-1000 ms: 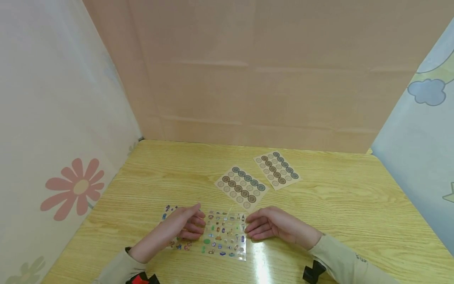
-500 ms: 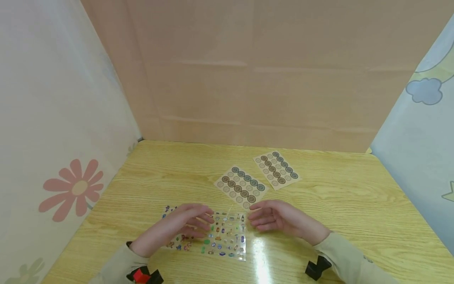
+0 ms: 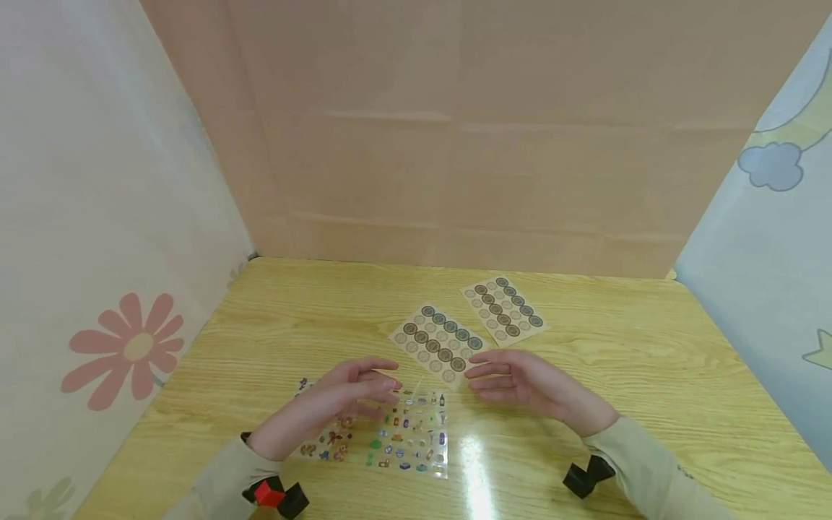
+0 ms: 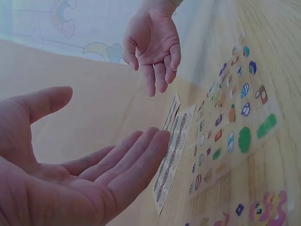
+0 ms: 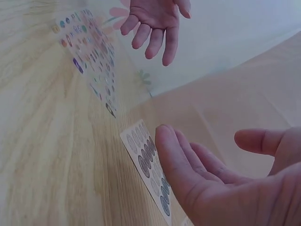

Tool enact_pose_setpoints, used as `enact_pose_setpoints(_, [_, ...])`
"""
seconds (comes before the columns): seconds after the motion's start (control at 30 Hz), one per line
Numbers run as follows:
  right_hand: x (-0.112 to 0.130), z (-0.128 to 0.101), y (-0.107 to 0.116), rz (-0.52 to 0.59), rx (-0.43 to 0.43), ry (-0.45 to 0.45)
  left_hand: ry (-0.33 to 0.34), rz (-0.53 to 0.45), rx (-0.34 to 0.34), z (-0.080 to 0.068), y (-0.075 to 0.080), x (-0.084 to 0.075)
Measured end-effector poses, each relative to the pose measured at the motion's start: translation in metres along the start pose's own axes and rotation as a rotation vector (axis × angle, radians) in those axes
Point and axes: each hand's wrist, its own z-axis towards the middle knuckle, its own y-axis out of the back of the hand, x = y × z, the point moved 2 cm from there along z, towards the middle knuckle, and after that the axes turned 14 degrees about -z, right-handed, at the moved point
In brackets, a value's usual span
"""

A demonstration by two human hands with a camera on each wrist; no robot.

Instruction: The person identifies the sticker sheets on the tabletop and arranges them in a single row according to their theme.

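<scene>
**Two open hands above four sticker sheets**

Nearest to us on the wooden bench (image 3: 650,361) lie two clear sticker sheets side by side. The clear sheet with small coloured pictures (image 3: 409,437) sits in the middle, flat, with glare on its right edge; the wrist view beside it shows rows of tiny bottles, cans and green shapes (image 4: 235,127). To its left lies the second clear sheet (image 3: 325,444), partly hidden under our left forearm, with red and blue figures showing.

Just above these, our left hand (image 3: 344,397) hovers over the far left corner of the middle sheet. Its fingers (image 4: 136,160) are straight and slightly apart, palm turned inward, holding nothing. Our right hand (image 3: 520,383) faces it from the right, fingers (image 5: 178,165) likewise loose and spread, thumb raised, also holding nothing. We cannot tell whether either hand touches the bench.

Between and beyond the fingertips lies the first beige sheet of round stickers (image 3: 437,343), its near corner just beside our right fingertips. We count about five slanted rows of dots, some dark brown, some teal, some pale. Farther back and to the right lies the second beige round-sticker sheet (image 3: 503,310), close to the first but apart.

Behind the bench stand a brown cardboard wall (image 3: 455,144) and two printed side panels.
</scene>
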Motion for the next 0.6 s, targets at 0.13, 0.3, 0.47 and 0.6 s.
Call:
enact_pose_setpoints(0.13, [-0.001, 0.002, 0.007, -0.027, -0.023, -0.002, -0.045, 0.079, -0.042, 0.005, 0.003, -0.002])
enact_pose_setpoints(0.3, [-0.004, 0.004, 0.019, -0.024, -0.05, 0.0, -0.096, 0.163, -0.1, 0.014, 0.009, -0.005])
enact_pose_setpoints(0.47, [-0.007, 0.008, 0.031, 0.007, -0.066, 0.006, -0.117, 0.169, -0.165, 0.027, 0.015, -0.01])
enact_pose_setpoints(0.6, [-0.007, 0.013, 0.039, 0.029, -0.084, 0.007, -0.142, 0.195, -0.233, 0.04, 0.019, -0.016])
